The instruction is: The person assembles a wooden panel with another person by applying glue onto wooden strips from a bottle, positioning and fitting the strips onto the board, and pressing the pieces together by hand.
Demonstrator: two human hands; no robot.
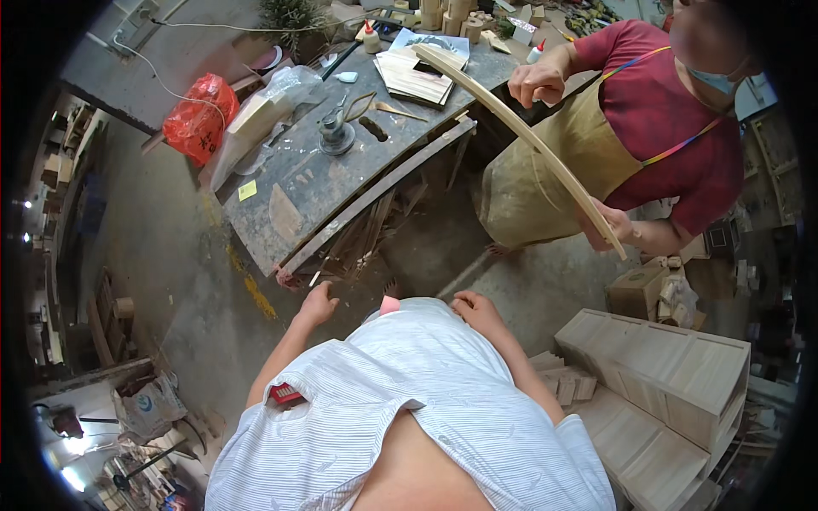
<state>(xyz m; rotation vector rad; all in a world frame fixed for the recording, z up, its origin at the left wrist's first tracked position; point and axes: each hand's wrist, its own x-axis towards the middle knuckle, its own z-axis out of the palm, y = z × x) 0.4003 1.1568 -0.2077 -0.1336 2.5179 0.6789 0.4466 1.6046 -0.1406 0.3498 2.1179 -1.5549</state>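
Note:
My left hand (318, 304) is low in front of me, by the near corner of the workbench (290, 183). A thin white stick, seemingly a cigarette (315, 278), sticks up from its closed fingers. At the front of my striped shirt rests my right hand (481, 312), loosely bent, with finger and thumb a little apart and nothing visible in it. Across the gap, a person in a tan apron holds a long curved wooden strip (528, 136) at its lower end with one hand (609, 226). The person's other hand (538, 78) is raised beside the strip.
On the bench are stacked thin boards (413, 75), glue bottles (371, 38), a round metal-and-glass jar (335, 134), a yellow note (247, 190) and a red plastic bag (200, 119) at its left end. A pale wooden cabinet (656, 362) stands right of me, with cardboard boxes (639, 288) behind.

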